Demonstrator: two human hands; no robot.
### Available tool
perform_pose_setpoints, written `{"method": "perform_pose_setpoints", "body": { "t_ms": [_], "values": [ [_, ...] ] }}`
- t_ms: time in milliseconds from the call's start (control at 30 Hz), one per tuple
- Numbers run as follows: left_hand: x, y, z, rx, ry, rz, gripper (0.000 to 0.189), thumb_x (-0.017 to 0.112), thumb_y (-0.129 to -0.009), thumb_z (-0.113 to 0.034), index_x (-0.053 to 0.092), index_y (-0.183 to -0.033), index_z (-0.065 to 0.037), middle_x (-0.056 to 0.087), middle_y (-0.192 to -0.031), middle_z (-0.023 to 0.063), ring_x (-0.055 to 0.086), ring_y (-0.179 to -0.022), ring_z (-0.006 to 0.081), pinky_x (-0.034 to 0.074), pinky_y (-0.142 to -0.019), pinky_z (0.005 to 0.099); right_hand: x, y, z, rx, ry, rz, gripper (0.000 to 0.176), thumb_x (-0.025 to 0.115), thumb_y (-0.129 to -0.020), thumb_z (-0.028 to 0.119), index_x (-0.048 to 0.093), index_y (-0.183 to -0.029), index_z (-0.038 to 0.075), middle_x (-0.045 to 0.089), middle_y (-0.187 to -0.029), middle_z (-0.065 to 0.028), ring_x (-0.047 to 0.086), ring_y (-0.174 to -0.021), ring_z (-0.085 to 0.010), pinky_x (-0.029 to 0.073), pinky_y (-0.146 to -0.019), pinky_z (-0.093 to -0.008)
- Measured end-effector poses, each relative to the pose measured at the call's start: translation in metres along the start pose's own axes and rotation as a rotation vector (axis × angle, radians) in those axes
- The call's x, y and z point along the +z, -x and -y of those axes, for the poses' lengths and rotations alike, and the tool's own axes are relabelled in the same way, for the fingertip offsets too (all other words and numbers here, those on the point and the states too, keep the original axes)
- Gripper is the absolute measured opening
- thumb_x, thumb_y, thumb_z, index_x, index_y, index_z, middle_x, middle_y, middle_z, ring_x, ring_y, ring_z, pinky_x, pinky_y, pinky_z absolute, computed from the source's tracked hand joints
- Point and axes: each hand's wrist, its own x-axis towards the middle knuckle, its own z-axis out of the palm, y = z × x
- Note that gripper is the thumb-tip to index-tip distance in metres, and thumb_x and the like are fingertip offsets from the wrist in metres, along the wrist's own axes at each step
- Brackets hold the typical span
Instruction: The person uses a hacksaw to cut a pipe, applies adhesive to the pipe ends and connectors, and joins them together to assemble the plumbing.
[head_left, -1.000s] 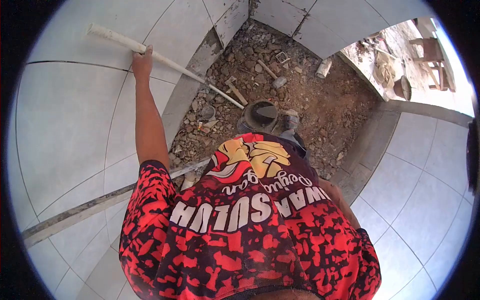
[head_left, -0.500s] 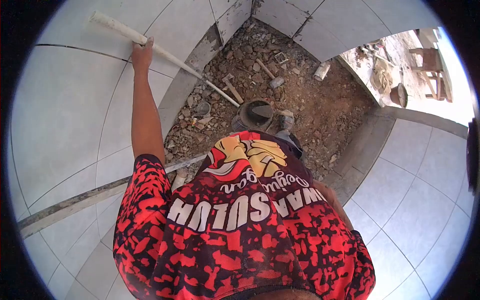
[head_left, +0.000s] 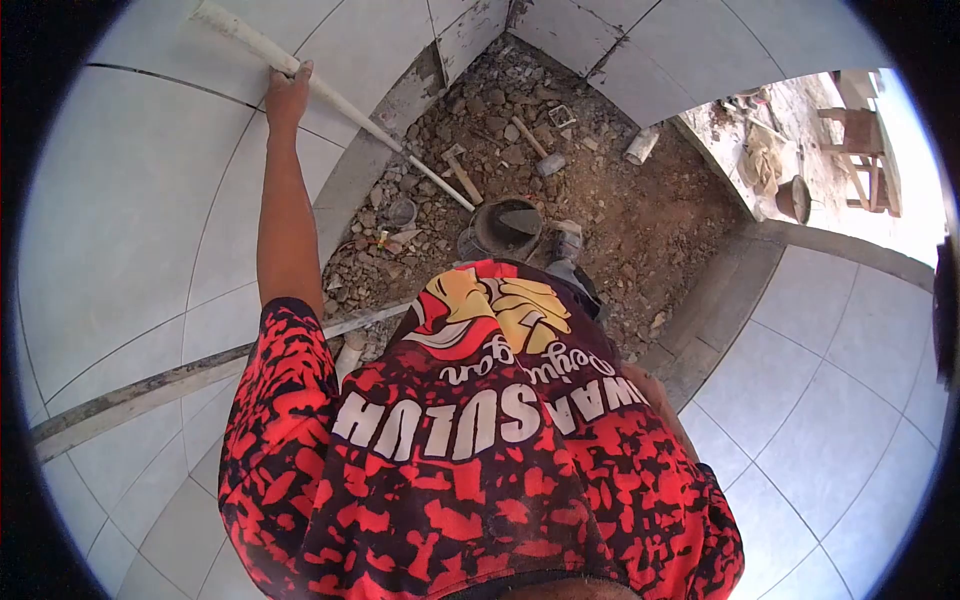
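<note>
My left hand [head_left: 288, 92] is stretched out to the upper left, its fingers closed around a long white pipe [head_left: 362, 122]. The pipe slants across the tiled wall [head_left: 130, 200], and its lower end reaches down beside a dark bucket [head_left: 507, 228]. Inside the bucket is a dark grey shape I cannot make out. My right hand is out of sight; only a strip of the right forearm [head_left: 665, 405] shows beside the red and black shirt [head_left: 480, 430].
Rubble [head_left: 600, 240] covers the floor, with a hammer [head_left: 540, 148], a wooden-handled tool [head_left: 464, 180] and a small cup [head_left: 402, 212] on it. A long straight bar [head_left: 150, 387] crosses at left. A short white pipe piece [head_left: 643, 145] lies near the doorway, beyond which stands a wooden chair [head_left: 860, 140].
The pipe's upper end has shifted slightly up and to the right along the wall, with my left hand still around it. The view has moved a little.
</note>
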Motion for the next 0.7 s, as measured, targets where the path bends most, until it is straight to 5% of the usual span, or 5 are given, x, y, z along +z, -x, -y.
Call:
{"method": "perform_pose_setpoints", "body": {
  "t_ms": [700],
  "values": [
    [-0.001,-0.014,0.021,0.113,-0.052,0.014,0.069,0.058,-0.077,-0.057,0.055,-0.107,0.005,0.061,-0.104,0.0240,0.057,-0.101,0.0382,0.043,-0.087,0.0435,-0.007,-0.001,0.004,0.039,0.044,0.030,0.037,0.051,-0.086,0.022,0.054,-0.119,0.008,0.058,-0.117,-0.0140,0.055,-0.107,-0.0270,0.043,-0.089,-0.0346]
  ]
}}
